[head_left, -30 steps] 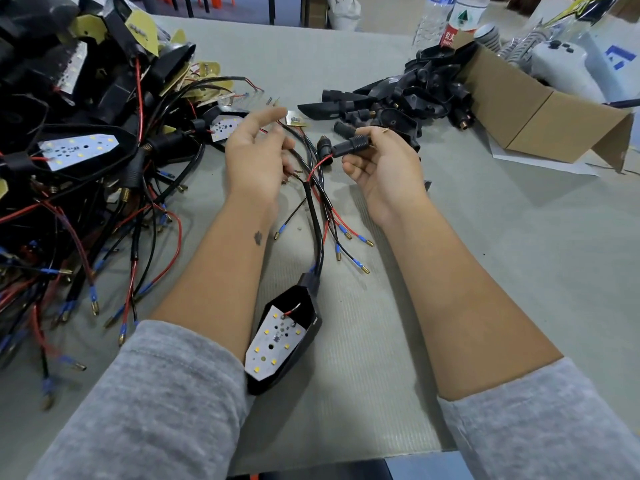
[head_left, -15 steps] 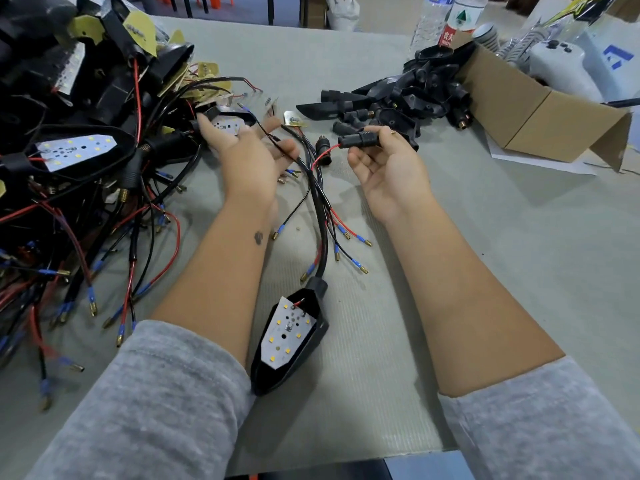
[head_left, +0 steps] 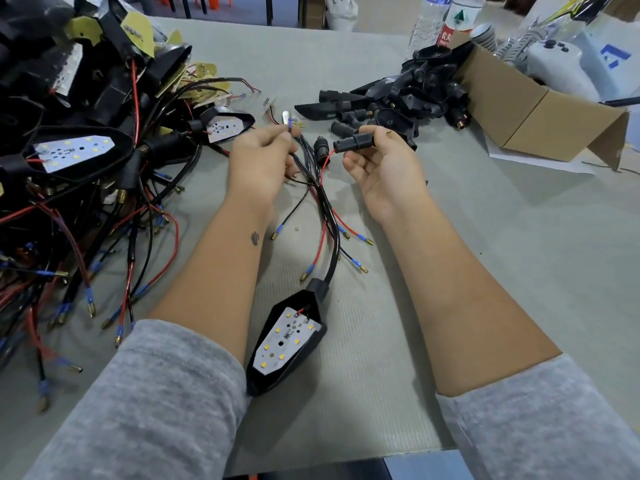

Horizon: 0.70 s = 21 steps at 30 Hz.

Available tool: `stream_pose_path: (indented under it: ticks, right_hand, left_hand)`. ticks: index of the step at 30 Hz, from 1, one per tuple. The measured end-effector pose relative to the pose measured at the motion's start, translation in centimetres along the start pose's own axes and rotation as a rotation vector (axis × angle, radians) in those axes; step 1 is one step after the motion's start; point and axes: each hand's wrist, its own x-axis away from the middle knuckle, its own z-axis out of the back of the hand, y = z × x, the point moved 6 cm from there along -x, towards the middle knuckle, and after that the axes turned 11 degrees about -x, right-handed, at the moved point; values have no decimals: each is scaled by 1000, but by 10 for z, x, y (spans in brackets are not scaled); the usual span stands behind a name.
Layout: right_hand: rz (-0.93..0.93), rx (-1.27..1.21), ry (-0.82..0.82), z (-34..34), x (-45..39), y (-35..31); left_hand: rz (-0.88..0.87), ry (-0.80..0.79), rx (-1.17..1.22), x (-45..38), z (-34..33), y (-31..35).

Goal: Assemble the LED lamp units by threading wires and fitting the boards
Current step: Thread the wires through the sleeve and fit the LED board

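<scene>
My right hand (head_left: 381,168) grips a black tubular stem (head_left: 353,144) between thumb and fingertips, palm up; a red wire (head_left: 325,168) runs out of its left end. My left hand (head_left: 259,161) pinches a thin wire end with a small silver and blue tip (head_left: 288,121). Black and red wires (head_left: 323,216) trail from both hands toward me. A black lamp housing (head_left: 287,344) with a white LED board fitted in it lies on the table between my forearms, on the end of a black cable.
A big tangle of finished lamp units and wires (head_left: 76,161) fills the left side. Empty black housings and stems (head_left: 398,102) lie piled behind my right hand. A cardboard box (head_left: 533,112) and bottles (head_left: 450,19) stand at the back right.
My left hand drew back from the pile at the left and now pinches a small wire end. My right hand stayed put with the stem. The lamp housing slid slightly.
</scene>
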Motion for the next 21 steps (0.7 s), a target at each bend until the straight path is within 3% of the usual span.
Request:
stream_pose_path:
  ticks: [7, 21]
  right_hand:
    - [-15, -40, 7, 2, -1, 0]
    - [-38, 19, -97, -4, 3, 0]
  left_hand:
    - [-103, -31, -331, 4, -9, 2]
    - [-203, -78, -370, 10, -13, 6]
